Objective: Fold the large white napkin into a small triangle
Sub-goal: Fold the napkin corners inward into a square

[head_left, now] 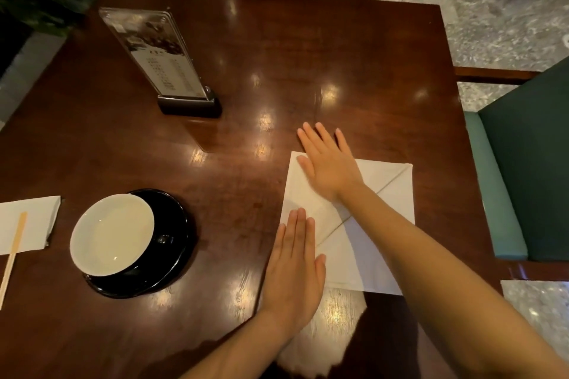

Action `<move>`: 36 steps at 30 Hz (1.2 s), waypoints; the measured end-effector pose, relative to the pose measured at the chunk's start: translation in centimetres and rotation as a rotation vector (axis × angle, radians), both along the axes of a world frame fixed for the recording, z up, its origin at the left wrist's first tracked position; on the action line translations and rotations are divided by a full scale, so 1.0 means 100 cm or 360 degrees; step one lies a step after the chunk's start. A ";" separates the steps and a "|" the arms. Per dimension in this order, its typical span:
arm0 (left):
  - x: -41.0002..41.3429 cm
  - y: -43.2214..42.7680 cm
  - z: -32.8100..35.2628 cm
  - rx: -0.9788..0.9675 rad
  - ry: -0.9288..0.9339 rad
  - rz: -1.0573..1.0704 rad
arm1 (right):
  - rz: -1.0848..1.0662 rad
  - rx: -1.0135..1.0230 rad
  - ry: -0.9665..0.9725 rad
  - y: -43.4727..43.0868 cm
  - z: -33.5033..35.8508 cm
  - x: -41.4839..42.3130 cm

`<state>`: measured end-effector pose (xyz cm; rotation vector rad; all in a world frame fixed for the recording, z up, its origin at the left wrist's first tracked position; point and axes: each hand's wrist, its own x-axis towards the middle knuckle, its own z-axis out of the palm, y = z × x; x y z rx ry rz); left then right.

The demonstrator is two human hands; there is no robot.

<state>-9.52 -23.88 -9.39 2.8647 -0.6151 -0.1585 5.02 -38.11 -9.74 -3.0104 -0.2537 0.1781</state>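
Observation:
The large white napkin point(388, 209) lies flat on the dark wooden table point(277, 55), right of centre. A diagonal fold line runs across it from its far right corner toward its near left. My right hand point(326, 163) rests palm down and flat on the napkin's far left part, with the fingertips reaching past its far edge onto the wood. My left hand point(295, 268) lies flat, fingers together, on the napkin's near left edge. Neither hand grips anything.
A white bowl point(112, 234) sits on a black saucer point(172, 255) to the left. A menu stand point(160, 61) rises behind it. A folded paper napkin point(34, 218) with a wooden stick point(14, 249) lies at the left edge. Teal chairs point(529, 169) stand at the right and far sides.

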 end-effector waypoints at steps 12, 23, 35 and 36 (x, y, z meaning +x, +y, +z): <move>0.003 0.004 -0.003 -0.0143 -0.0070 -0.0071 | 0.0049 0.0172 -0.0133 -0.024 0.031 -0.058; -0.008 -0.002 -0.007 -0.0033 -0.0057 -0.0080 | -0.0054 0.0005 0.0018 -0.055 0.001 -0.093; -0.010 -0.001 -0.009 -0.0056 -0.0082 -0.0099 | -0.0881 0.0030 -0.0291 -0.143 0.019 -0.078; -0.010 -0.001 -0.009 -0.0049 -0.0081 -0.0100 | -0.0834 0.0125 -0.0356 -0.144 0.023 -0.078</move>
